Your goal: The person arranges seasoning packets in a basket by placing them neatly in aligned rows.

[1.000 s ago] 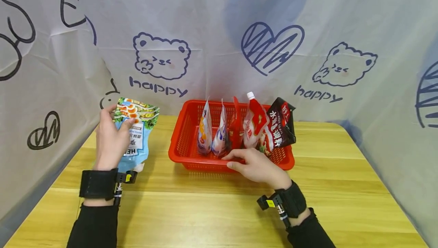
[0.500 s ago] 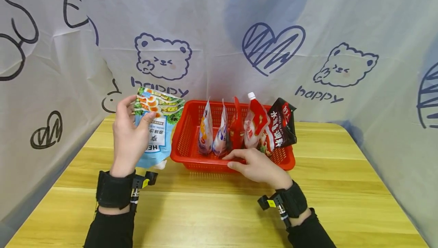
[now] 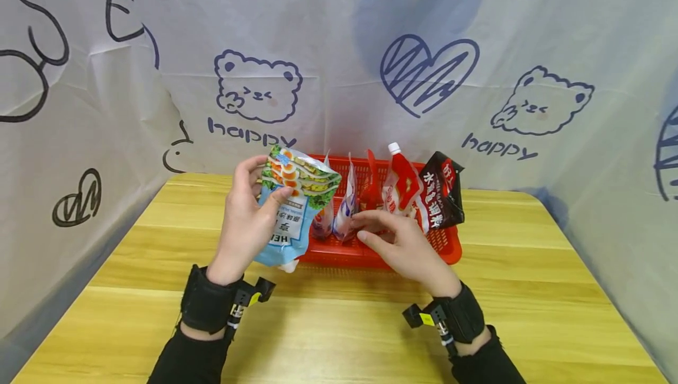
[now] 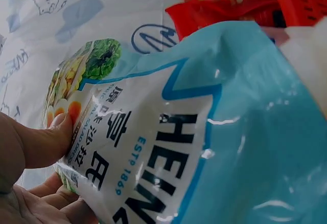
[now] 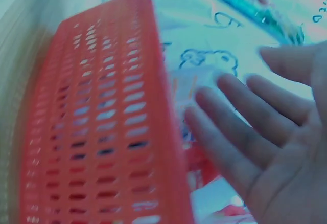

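My left hand pinches a light-blue Heinz salad dressing pouch by its picture end, thumb on the front. The pouch hangs upside down, its white cap at the bottom, over the left end of a red plastic basket. In the left wrist view, the thumb presses on the pouch face. My right hand reaches over the basket's front rim, holding nothing, fingertips beside a white-and-purple bag. Its fingers are spread and nearly straight in the right wrist view.
Inside the basket stand another white bag, a red packet, a red-and-pink pouch with a white cap and a black seasoning packet. Beneath is a wooden table; a cloth with drawings hangs behind.
My left hand has carried the salad dressing pouch rightward from the table's left side to the basket. My right hand has lifted from the basket's front rim toward the bags.
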Tool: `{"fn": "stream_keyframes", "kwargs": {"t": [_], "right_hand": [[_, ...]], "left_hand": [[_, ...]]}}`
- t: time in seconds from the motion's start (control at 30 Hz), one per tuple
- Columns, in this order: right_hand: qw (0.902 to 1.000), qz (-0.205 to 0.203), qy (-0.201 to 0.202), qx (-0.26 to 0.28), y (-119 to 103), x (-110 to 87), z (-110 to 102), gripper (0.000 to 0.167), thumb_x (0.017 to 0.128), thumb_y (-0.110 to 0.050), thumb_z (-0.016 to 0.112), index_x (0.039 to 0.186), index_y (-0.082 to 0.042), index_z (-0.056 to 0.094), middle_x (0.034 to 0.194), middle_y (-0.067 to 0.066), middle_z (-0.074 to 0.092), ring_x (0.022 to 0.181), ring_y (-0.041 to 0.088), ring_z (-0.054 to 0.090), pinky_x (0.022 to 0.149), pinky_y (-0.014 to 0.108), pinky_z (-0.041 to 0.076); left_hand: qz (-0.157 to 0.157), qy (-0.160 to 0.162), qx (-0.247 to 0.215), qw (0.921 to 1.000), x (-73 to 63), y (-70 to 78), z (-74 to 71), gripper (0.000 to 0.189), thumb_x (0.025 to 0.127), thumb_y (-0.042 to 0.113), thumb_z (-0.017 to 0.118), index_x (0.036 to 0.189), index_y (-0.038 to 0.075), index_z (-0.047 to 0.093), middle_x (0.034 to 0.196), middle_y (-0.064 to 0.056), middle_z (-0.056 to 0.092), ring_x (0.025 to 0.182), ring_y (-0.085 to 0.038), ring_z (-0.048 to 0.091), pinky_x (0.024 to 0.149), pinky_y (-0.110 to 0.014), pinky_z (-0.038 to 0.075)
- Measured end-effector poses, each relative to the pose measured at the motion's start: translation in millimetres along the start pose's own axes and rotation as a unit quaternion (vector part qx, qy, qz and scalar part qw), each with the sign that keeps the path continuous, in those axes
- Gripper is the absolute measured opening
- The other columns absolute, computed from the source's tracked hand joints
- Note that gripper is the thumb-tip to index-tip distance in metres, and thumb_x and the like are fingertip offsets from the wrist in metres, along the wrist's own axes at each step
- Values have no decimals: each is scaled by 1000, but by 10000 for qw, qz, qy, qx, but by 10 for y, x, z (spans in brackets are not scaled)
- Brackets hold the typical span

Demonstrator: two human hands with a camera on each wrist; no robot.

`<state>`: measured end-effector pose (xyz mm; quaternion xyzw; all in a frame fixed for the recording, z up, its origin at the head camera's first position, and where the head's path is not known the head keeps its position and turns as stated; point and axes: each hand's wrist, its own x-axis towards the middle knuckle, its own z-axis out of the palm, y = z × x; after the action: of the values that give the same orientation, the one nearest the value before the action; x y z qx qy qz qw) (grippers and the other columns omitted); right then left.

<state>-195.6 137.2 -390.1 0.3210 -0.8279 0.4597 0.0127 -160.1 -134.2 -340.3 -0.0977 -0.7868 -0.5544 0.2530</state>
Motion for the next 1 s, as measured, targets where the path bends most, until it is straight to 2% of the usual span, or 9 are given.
{"fn": "stream_keyframes", "kwargs": {"t": [0.17, 0.3, 0.43, 0.57, 0.7, 0.87, 1.0], "right_hand": [[9938, -335, 906, 546, -145, -24, -4, 40, 100, -11, 71, 139, -7, 62, 130, 10, 70, 106, 19, 70, 89, 31, 60], [9865, -334, 1240, 1015, -202, -48, -10, 49, 97, -3, 71, 144, -3, 56, 136, 15, 64, 106, 22, 68, 88, 27, 59], [9827, -345, 1301, 1272, -220, -63, -15, 55, 95, 2, 72, 146, 0, 53, 140, 18, 60, 108, 23, 66, 88, 25, 59], [9821, -372, 1246, 1360, -237, -70, -13, 55, 94, 1, 74, 145, -4, 55, 137, 16, 61, 109, 25, 65, 85, 30, 61], [9853, -338, 1241, 1122, -240, -70, -16, 52, 95, -4, 75, 143, -6, 58, 135, 13, 63, 109, 26, 64, 84, 30, 61], [9880, -278, 1273, 835, -234, -64, -27, 50, 95, -6, 76, 142, -4, 60, 135, 11, 65, 110, 26, 64, 89, 28, 58], [9884, -273, 1289, 757, -234, -66, -33, 48, 94, -5, 76, 140, -4, 62, 131, 12, 68, 107, 26, 67, 86, 29, 60]], "left_hand": [[118, -440, 31, 9990, -55, 48, 141, 62, 96, 0, 71, 147, -4, 36, 129, -20, 61, 99, -30, 65, 77, -30, 56], [316, -758, -101, 9966, -108, 74, 265, 60, 95, 0, 72, 144, -4, 38, 129, -20, 60, 102, -29, 65, 81, -35, 56], [437, -1091, -232, 9928, -172, 70, 383, 59, 94, 1, 73, 142, -3, 39, 125, -20, 63, 101, -28, 67, 82, -35, 59], [477, -1408, -219, 9886, -227, 60, 468, 61, 93, 2, 75, 142, -2, 38, 123, -20, 66, 99, -27, 68, 82, -36, 61], [545, -1600, -142, 9855, -256, 57, 520, 60, 93, 2, 76, 141, -1, 39, 125, -20, 66, 97, -26, 69, 82, -35, 62], [542, -1730, 29, 9834, -271, 72, 558, 59, 93, 5, 77, 139, 1, 41, 116, -17, 68, 92, -22, 69, 78, -32, 62], [516, -1821, 145, 9818, -272, 71, 571, 59, 92, 6, 78, 138, 3, 42, 113, -13, 68, 91, -20, 69, 77, -31, 62]]}}
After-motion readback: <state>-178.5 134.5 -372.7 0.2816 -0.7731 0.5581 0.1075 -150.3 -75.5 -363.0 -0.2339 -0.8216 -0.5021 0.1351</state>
